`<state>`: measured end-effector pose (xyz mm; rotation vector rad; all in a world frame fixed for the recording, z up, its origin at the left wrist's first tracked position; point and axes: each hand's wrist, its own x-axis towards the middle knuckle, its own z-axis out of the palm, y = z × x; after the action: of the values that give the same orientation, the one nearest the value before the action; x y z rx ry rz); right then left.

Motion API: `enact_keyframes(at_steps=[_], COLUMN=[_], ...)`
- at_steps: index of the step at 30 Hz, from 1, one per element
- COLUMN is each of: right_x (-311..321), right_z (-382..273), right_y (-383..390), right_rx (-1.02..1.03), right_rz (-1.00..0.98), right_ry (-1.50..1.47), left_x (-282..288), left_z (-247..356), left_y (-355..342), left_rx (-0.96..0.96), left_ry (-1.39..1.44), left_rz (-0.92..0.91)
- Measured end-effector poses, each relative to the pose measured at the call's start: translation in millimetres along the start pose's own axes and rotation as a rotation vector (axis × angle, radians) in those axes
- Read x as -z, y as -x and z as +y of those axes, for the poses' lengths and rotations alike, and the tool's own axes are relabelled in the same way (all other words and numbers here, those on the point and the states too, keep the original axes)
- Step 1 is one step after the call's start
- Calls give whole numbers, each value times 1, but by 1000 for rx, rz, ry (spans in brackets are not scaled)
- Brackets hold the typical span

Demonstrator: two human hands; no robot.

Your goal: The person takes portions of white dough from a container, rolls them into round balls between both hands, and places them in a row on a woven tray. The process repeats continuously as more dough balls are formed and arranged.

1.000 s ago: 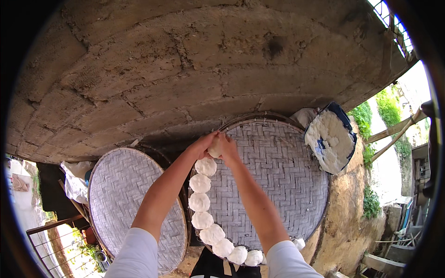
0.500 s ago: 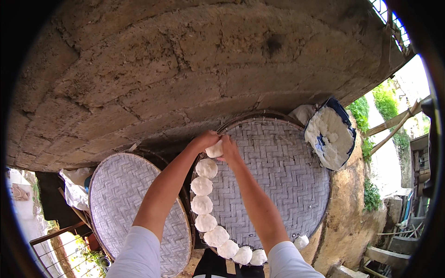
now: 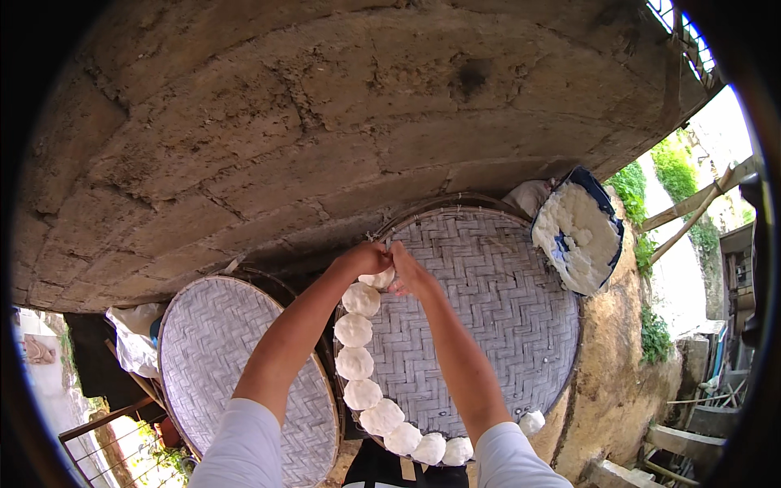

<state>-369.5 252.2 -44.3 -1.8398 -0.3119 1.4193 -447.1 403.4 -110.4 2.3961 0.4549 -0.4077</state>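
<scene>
A large round woven bamboo tray (image 3: pixel 480 325) carries a curved row of flattened white dough lumps (image 3: pixel 354 363) along its left and near rim. At the far left end of the row, both hands work close together on one white dough lump (image 3: pixel 375 280). My left hand (image 3: pixel 368 259) is closed at its far left side, fingers curled. On its right side my right hand (image 3: pixel 409 275) bends round it, fingertips meeting the left ones. The hands partly cover this lump. A blue-rimmed container (image 3: pixel 578 236) of loose white dough rests at the tray's far right.
To the left leans a second woven tray (image 3: pixel 220 350). A rough block wall (image 3: pixel 325 106) rises just beyond both trays. White plastic sacking (image 3: pixel 134 342) hangs at the far left. One more dough lump (image 3: pixel 531 422) sits beside my right sleeve.
The lump between my hands has come slightly nearer, close to the row's end. My hands have shifted a little nearer and now cover its far part.
</scene>
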Motion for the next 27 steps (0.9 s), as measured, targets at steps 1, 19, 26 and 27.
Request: enact_keyframes(at_steps=[1,19,26,27], right_x=[3,-20,-38,-40], right_z=[-1,29,31,31], right_y=[0,-59,-51,-49], right_rx=[-10,666,758,738], right_rz=[-7,170,305,304], right_ry=[43,344,764,771], left_x=[0,-24,-34,-35], left_z=[6,-54,-54,-54], left_y=[5,46,70,70], left_rx=[1,345,292,284], left_ry=[7,679,901,894], left_rz=[29,502,334,342])
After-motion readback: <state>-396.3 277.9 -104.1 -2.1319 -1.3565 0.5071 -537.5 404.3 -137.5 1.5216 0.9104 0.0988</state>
